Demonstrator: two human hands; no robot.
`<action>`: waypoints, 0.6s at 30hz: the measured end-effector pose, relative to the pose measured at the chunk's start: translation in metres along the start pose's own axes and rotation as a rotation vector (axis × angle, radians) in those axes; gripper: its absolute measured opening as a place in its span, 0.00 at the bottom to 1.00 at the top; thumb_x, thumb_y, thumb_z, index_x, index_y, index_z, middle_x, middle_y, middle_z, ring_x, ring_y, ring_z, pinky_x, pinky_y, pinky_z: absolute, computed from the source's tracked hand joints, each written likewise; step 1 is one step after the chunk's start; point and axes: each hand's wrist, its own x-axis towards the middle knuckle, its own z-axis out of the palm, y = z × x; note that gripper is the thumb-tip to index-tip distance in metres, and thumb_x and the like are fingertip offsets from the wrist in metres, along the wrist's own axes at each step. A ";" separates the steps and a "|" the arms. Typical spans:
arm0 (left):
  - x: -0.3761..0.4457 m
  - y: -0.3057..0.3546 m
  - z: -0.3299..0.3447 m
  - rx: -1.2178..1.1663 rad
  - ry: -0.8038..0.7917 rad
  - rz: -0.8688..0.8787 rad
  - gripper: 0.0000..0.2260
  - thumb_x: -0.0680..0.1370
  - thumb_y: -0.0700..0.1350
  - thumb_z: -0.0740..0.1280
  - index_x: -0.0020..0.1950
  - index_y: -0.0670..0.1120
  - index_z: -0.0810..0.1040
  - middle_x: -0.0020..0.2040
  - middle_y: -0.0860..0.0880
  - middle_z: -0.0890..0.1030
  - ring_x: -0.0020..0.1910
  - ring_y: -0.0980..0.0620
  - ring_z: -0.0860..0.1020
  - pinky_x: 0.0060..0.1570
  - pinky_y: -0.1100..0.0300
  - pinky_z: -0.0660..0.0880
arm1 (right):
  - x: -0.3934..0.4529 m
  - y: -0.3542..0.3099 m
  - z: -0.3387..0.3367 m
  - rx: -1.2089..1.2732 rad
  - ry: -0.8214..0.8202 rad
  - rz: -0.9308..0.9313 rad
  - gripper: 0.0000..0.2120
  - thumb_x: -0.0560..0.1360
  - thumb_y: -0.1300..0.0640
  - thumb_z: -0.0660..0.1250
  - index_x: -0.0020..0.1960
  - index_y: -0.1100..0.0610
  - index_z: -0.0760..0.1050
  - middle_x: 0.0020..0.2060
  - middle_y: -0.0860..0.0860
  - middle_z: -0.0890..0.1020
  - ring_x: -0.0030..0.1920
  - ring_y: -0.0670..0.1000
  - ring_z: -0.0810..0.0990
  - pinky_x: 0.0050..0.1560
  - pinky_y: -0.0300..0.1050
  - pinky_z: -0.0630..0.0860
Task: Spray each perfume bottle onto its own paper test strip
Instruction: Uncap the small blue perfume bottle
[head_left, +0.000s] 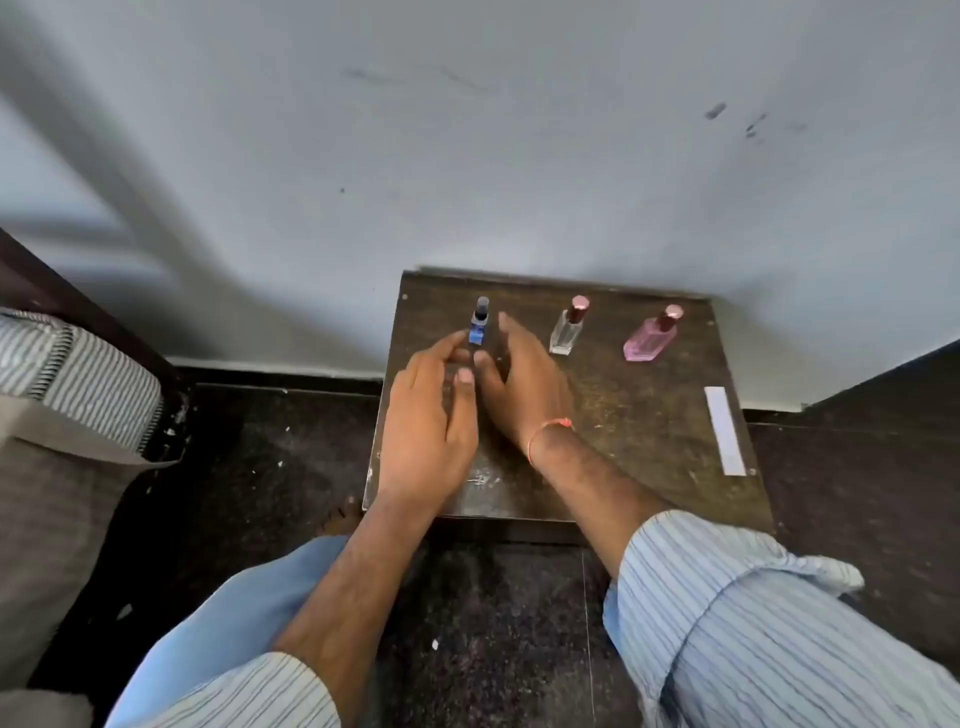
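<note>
Three perfume bottles stand in a row at the back of a small dark wooden table (639, 431): a blue bottle (479, 326) with a dark cap on the left, a clear bottle (567, 332) with a dark red cap in the middle, and a pink bottle (652, 338) on the right. My left hand (426, 415) and my right hand (524, 384) hover close together just in front of the blue bottle, fingers relaxed, holding nothing that I can see. A white paper test strip (724, 431) lies near the table's right edge.
The table stands against a pale wall (467, 156). A striped cushion and dark furniture (78, 374) sit at the left. Dark speckled floor (493, 623) lies below, and my knees in light blue trousers are in front of the table.
</note>
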 end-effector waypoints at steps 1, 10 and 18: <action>0.006 -0.004 0.003 -0.051 0.018 0.008 0.18 0.87 0.49 0.61 0.76 0.49 0.74 0.64 0.55 0.81 0.62 0.52 0.79 0.64 0.48 0.78 | 0.013 0.003 0.009 0.033 0.031 -0.008 0.26 0.82 0.43 0.66 0.79 0.44 0.70 0.74 0.45 0.80 0.71 0.51 0.81 0.69 0.56 0.79; 0.032 -0.003 -0.007 -0.277 0.089 -0.115 0.16 0.88 0.41 0.63 0.75 0.44 0.75 0.59 0.54 0.83 0.44 0.68 0.80 0.45 0.73 0.76 | 0.037 0.005 0.029 0.088 0.116 0.038 0.11 0.79 0.44 0.74 0.60 0.45 0.82 0.52 0.43 0.90 0.55 0.49 0.88 0.54 0.52 0.84; 0.024 -0.006 -0.005 -0.375 -0.113 -0.166 0.10 0.86 0.43 0.67 0.65 0.50 0.85 0.50 0.51 0.88 0.39 0.40 0.81 0.37 0.51 0.78 | -0.064 0.032 -0.038 0.388 -0.096 -0.001 0.12 0.81 0.50 0.76 0.64 0.43 0.82 0.54 0.41 0.90 0.51 0.46 0.89 0.55 0.57 0.86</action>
